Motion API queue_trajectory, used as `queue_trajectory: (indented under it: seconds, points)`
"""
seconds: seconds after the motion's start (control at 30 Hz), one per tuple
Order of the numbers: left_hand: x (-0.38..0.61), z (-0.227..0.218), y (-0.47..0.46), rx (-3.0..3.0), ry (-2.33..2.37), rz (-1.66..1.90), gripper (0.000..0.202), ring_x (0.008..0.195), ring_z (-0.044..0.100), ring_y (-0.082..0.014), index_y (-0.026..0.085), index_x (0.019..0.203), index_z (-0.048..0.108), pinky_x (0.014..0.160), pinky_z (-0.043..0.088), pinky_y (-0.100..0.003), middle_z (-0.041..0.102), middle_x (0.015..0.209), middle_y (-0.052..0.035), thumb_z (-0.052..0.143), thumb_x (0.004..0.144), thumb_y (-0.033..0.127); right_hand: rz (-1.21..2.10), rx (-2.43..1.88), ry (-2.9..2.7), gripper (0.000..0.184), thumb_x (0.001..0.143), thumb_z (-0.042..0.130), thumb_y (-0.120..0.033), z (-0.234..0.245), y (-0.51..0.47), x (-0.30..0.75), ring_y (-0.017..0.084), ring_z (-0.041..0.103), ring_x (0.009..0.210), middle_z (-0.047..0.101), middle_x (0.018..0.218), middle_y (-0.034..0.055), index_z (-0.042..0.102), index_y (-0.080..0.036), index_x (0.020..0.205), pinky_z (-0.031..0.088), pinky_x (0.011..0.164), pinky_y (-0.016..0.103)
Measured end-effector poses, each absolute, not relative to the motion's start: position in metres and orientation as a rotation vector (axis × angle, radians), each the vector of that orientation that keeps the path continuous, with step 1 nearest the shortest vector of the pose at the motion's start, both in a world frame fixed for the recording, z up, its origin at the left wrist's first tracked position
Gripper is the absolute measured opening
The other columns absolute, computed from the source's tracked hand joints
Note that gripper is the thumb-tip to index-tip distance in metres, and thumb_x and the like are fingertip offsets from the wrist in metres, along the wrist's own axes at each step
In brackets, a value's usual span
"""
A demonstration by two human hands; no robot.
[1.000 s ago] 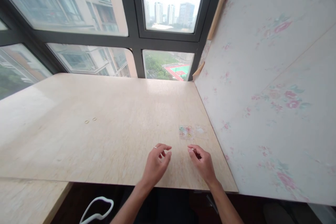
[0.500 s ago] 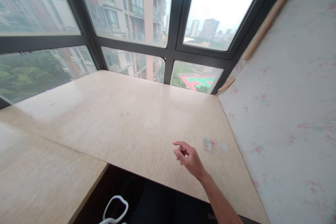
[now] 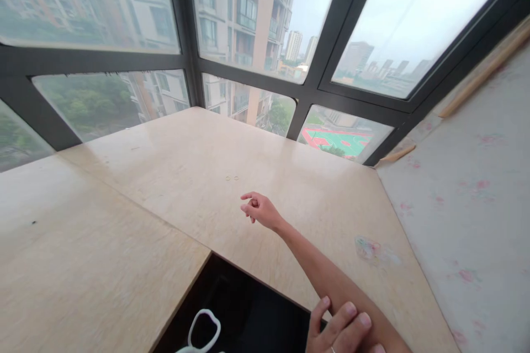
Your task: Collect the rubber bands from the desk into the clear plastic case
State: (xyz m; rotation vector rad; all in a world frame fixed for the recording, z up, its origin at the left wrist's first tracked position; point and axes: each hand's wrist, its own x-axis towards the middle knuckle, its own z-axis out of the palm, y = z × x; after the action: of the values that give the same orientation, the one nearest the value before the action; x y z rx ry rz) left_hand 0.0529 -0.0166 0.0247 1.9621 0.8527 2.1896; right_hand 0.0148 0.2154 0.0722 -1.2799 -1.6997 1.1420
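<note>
My right hand reaches over the pale marble-look surface, index finger and thumb apart and the other fingers curled, with nothing visible in it. Just beyond it lie two small thin rings side by side; what they are made of I cannot tell. At the bottom right, my left hand lies across my right forearm, fingers spread and a ring on one of them. A clear small bag with coloured loops in it rests right of the forearm.
Dark-framed windows border the far side, and a flowered wall stands at the right. Below the counter's edge is a dark recess with a white loop-shaped thing in front. A tiny dark speck lies at left.
My right hand has moved left and farther out, closer to the two rings. My left hand has come into view on the right forearm. The view has turned left.
</note>
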Motion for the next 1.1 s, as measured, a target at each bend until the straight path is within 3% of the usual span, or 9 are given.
queue_trajectory:
  seconds: [0.13, 0.23, 0.33, 0.4, 0.6, 0.77, 0.97, 1.1]
  points:
    - [0.023, 0.052, 0.016, 1.864, 0.831, 2.232, 0.014, 0.094, 0.069, -0.0147, 0.026, 0.077, 0.066, 0.094, 0.048, -0.034, 0.075, 0.087, 0.0045, 0.062, 0.085, 0.016, 0.859, -1.477, -1.966, 0.026, 0.087, 0.052, -0.02, 0.056, 0.256, -0.005, 0.008, 0.058, 0.051, 0.063, 0.073, -0.0027, 0.056, -0.017, 0.112, 0.046, 0.052, 0.02]
    - [-0.003, 0.063, 0.028, 1.803, 0.853, 2.215, 0.012, 0.082, 0.07, -0.0144, 0.022, 0.076, 0.064, 0.081, 0.049, -0.032, 0.073, 0.077, 0.0021, 0.062, 0.086, 0.017, 0.724, -1.567, -2.053, 0.031, 0.085, 0.055, -0.015, 0.052, 0.283, -0.007, 0.012, 0.062, 0.067, 0.067, 0.083, 0.0003, 0.055, -0.018, 0.116, 0.047, 0.065, 0.023]
    - [-0.023, 0.059, 0.034, 1.882, 0.857, 1.96, 0.011, 0.068, 0.065, -0.0146, 0.021, 0.079, 0.063, 0.067, 0.045, -0.032, 0.069, 0.071, 0.0, 0.058, 0.088, 0.024, 0.566, -1.665, -2.184, 0.029, 0.087, 0.055, -0.019, 0.059, 0.309, -0.006, 0.017, 0.062, 0.089, 0.067, 0.095, 0.0054, 0.057, -0.016, 0.116, 0.045, 0.078, 0.026]
    - [-0.033, 0.052, 0.039, 1.962, 0.885, 1.72, 0.01, 0.065, 0.061, -0.0152, 0.021, 0.079, 0.061, 0.062, 0.042, -0.032, 0.067, 0.07, -0.0013, 0.055, 0.087, 0.02, 0.48, -1.729, -2.293, 0.028, 0.088, 0.055, -0.024, 0.065, 0.323, -0.005, 0.02, 0.061, 0.097, 0.066, 0.103, 0.0084, 0.059, -0.016, 0.115, 0.044, 0.082, 0.029]
    - [-0.047, 0.029, 0.057, 2.073, 1.021, 1.293, 0.014, 0.078, 0.058, -0.0177, 0.018, 0.077, 0.06, 0.071, 0.042, -0.035, 0.065, 0.081, -0.0048, 0.051, 0.084, 0.01, 0.257, -1.856, -2.6, 0.026, 0.09, 0.049, -0.025, 0.074, 0.346, -0.012, 0.026, 0.061, 0.103, 0.06, 0.117, 0.0134, 0.061, -0.018, 0.112, 0.047, 0.082, 0.035]
    - [-0.041, 0.017, 0.059, 2.123, 1.086, 1.156, 0.01, 0.082, 0.056, -0.0203, 0.018, 0.072, 0.059, 0.073, 0.04, -0.038, 0.065, 0.086, -0.0048, 0.058, 0.076, 0.009, 0.193, -1.782, -2.766, 0.024, 0.092, 0.047, -0.023, 0.071, 0.352, -0.017, 0.028, 0.06, 0.107, 0.059, 0.121, 0.0166, 0.061, -0.016, 0.11, 0.046, 0.084, 0.038]
    - [-0.035, 0.015, 0.054, 2.085, 1.168, 1.099, 0.011, 0.087, 0.053, -0.0215, 0.017, 0.072, 0.058, 0.074, 0.038, -0.039, 0.063, 0.091, -0.0039, 0.059, 0.072, 0.006, 0.325, -1.797, -2.729, 0.011, 0.084, 0.058, -0.018, 0.073, 0.359, -0.012, 0.028, 0.061, 0.103, 0.067, 0.107, 0.0175, 0.065, -0.014, 0.091, 0.046, 0.082, 0.035]
    - [-0.039, 0.016, 0.055, 2.099, 1.143, 1.044, 0.012, 0.09, 0.052, -0.0217, 0.018, 0.076, 0.059, 0.078, 0.039, -0.04, 0.063, 0.096, -0.0034, 0.059, 0.073, 0.006, 0.552, -1.782, -2.541, 0.003, 0.076, 0.061, -0.013, 0.074, 0.357, 0.0, 0.022, 0.064, 0.086, 0.07, 0.087, 0.0106, 0.064, -0.015, 0.076, 0.045, 0.071, 0.027]
